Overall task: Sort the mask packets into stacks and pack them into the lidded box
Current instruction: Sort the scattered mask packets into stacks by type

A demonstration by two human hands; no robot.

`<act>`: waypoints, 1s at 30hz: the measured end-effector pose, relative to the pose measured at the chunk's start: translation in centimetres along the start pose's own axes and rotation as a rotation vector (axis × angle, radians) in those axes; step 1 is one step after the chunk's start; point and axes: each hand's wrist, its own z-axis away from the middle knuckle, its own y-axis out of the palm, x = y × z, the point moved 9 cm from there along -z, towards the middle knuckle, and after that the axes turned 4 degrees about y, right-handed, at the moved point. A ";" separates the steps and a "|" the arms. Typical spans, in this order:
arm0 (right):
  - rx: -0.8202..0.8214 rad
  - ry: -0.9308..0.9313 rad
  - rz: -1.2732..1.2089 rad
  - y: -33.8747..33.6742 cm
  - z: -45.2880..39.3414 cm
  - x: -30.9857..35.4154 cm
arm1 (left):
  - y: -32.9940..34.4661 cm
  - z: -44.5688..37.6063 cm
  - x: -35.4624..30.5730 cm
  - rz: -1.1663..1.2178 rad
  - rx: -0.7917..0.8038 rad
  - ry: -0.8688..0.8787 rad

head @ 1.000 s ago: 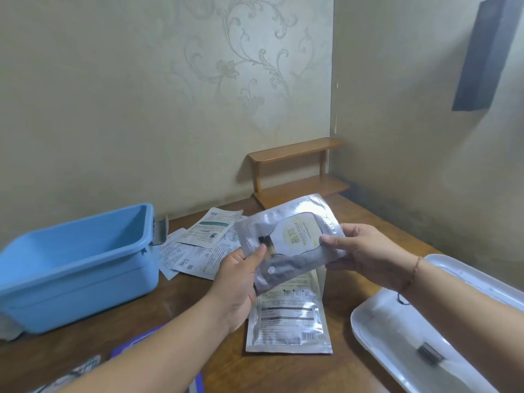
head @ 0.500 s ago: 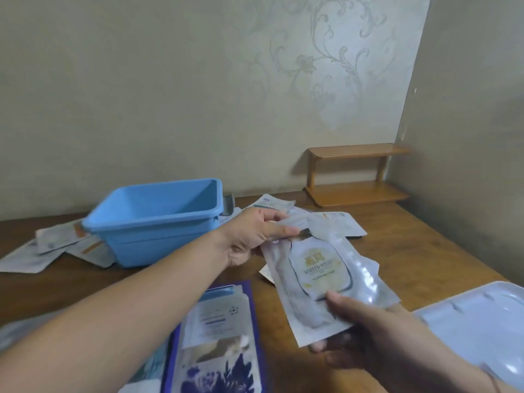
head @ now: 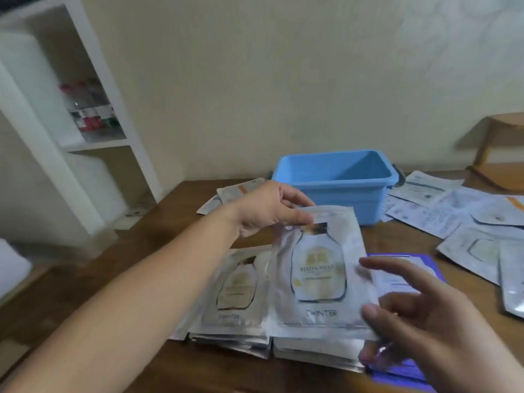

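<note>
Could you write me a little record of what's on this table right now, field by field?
Held packet: silver Bird's Nest packet, top corner pinched by left hand
Right hand: open, fingers spread at the packet's right edge
Beneath: two silver stacks, side by side
Box: blue tub, no lid on, looks empty
Right side: loose packets, unsorted
Near right: purple packets

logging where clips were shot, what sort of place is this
Probably a room in a home: a wooden table against a papered wall, and a white shelf unit holding bottles.
</note>
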 end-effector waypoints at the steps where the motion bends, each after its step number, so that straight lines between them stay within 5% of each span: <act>1: 0.039 -0.011 0.037 1.9 -0.9 -0.1 | -1.9 1.0 1.2 0.006 -0.038 -0.021; 7: 0.168 0.001 0.270 10.2 -5.0 -2.5 | -9.3 5.0 7.8 0.009 -0.250 -0.158; 21: 0.262 0.075 0.627 12.5 -5.7 -4.1 | -7.9 4.0 11.3 -0.420 -0.245 -0.158; 26: 0.118 -0.151 0.911 11.4 -5.2 -1.8 | -9.9 5.3 9.6 -0.754 -0.421 -0.144; 30: 0.085 -0.327 1.167 12.1 -4.6 -0.6 | -9.6 6.1 10.6 -0.956 -0.263 -0.322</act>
